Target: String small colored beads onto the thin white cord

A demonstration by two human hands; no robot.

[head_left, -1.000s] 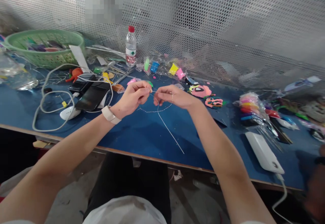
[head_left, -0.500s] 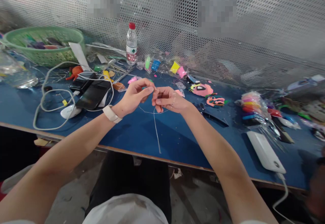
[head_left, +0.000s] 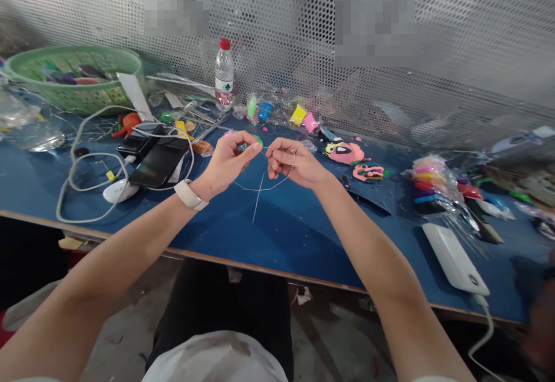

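Observation:
Both my hands are raised over the blue table (head_left: 269, 237), pinching a thin silver wire (head_left: 258, 197) between them. My left hand (head_left: 229, 159), with a pale watch strap on the wrist, grips one end between thumb and forefinger, next to a small green bit. My right hand (head_left: 292, 165) is closed on the wire a few centimetres to the right. A loop of wire sags between the hands, and a loose straight tail hangs down and to the left above the table.
A dark phone (head_left: 158, 165) and white cables (head_left: 80, 159) lie at left, a green basket (head_left: 71, 75) behind them. A water bottle (head_left: 224, 75) stands by the perforated metal wall. Coloured clay packets (head_left: 427, 182), clay figures (head_left: 347, 154) and a white power bank (head_left: 453, 258) sit at right.
The wire's free tail has swung from pointing down-right to hanging down-left and looks shorter. My hands came close together, then parted slightly, both still pinching the wire.

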